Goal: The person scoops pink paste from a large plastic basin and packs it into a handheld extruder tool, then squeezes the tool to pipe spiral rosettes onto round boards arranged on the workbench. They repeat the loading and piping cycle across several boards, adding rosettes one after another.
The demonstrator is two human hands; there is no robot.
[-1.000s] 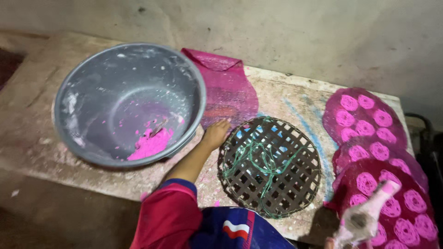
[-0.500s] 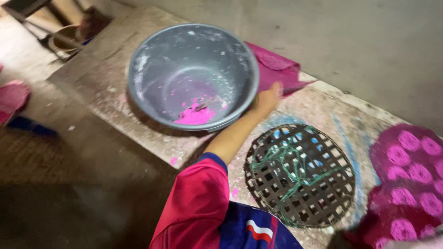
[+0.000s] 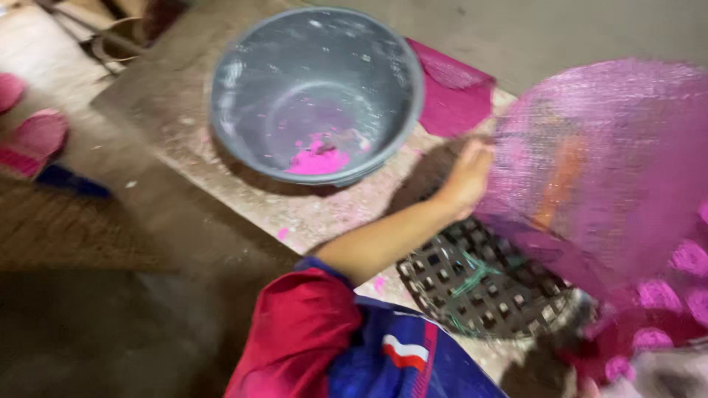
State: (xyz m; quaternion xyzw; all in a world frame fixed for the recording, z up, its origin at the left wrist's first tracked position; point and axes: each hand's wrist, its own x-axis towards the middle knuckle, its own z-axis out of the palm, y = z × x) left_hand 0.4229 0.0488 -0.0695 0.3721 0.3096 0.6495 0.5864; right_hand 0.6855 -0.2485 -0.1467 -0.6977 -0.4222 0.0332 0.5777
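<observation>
Left hand (image 3: 466, 179) is gripping the edge of a pink mesh sheet (image 3: 601, 169), lifted over the woven tray (image 3: 483, 284) on the table (image 3: 310, 214). Right hand's out of frame. Looks like it needs laying flat next.

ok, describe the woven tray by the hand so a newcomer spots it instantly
Start at the big grey basin with pink paste in its bottom, on the stone slab. Move right and nearer along the forearm to the left hand; just below it lies the round dark woven tray. Unlike the pink mesh sheets around it, it is an open lattice with green strands.
</observation>
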